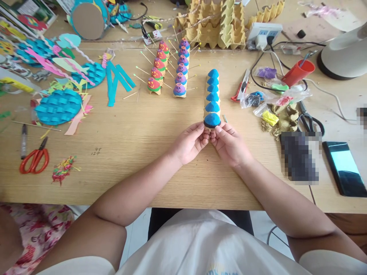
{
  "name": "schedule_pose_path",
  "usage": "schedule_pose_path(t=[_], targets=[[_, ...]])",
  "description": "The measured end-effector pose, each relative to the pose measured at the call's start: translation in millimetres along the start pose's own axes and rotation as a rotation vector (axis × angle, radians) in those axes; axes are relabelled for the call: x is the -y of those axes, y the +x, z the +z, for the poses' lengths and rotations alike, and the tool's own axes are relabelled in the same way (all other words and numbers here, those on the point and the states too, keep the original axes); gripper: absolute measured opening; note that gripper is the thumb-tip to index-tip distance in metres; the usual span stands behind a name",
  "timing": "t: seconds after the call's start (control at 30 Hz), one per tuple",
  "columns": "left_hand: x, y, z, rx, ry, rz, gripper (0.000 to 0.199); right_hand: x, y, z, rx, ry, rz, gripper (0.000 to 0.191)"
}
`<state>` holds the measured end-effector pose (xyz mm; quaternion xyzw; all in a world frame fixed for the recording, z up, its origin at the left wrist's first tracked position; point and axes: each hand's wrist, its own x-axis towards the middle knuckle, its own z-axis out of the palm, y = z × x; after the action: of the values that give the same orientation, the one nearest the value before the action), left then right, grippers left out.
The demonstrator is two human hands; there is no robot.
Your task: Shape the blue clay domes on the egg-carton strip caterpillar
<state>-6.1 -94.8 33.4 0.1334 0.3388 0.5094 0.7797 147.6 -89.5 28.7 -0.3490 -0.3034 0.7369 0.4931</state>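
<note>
A strip of egg carton with several blue domes (212,97) lies lengthwise on the wooden table (137,152), pointing away from me. A black band runs along the lower edge of its nearest dome. My left hand (193,142) grips the near end from the left, thumb at the black band. From the right, my right hand (231,144) pinches the same end, its thumb on the band's other side. The fingertips of both hands almost meet under the near dome. To the left stand a purple-domed strip (180,78) and a red-and-green strip (156,74), both with faces and thin sticks.
Orange scissors (34,160), a marker (23,141) and woven blue discs (59,107) lie left. At right are a red cutter (241,88), clay bags (270,117), black scissors (309,120), a red cup (298,72) and a phone (345,168). Egg cartons (212,23) sit at the back.
</note>
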Motion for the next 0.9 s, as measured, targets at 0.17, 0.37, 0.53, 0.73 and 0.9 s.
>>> schedule_pose_path(t=[0.17,0.37,0.53,0.73,0.9], targets=[[1.2,-0.3,-3.7,0.033,0.021,0.006,0.015,-3.2,1.8,-3.5,-0.027,-0.003,0.000,0.033],[4.3,1.8,-8.0,0.074,0.058,0.052,0.014,-0.7,2.1,-4.4,-0.005,0.026,0.069,0.031],[2.1,1.3,-4.1,0.015,0.037,0.043,0.016,0.0,3.3,-7.0,-0.022,0.016,0.084,0.027],[1.7,1.3,-3.4,0.045,0.007,0.039,0.020,-1.0,4.3,-7.9,0.017,0.012,0.100,0.029],[1.4,1.7,-3.7,0.047,-0.003,0.001,0.022,-2.1,5.5,-8.3,0.005,0.008,0.101,0.029]])
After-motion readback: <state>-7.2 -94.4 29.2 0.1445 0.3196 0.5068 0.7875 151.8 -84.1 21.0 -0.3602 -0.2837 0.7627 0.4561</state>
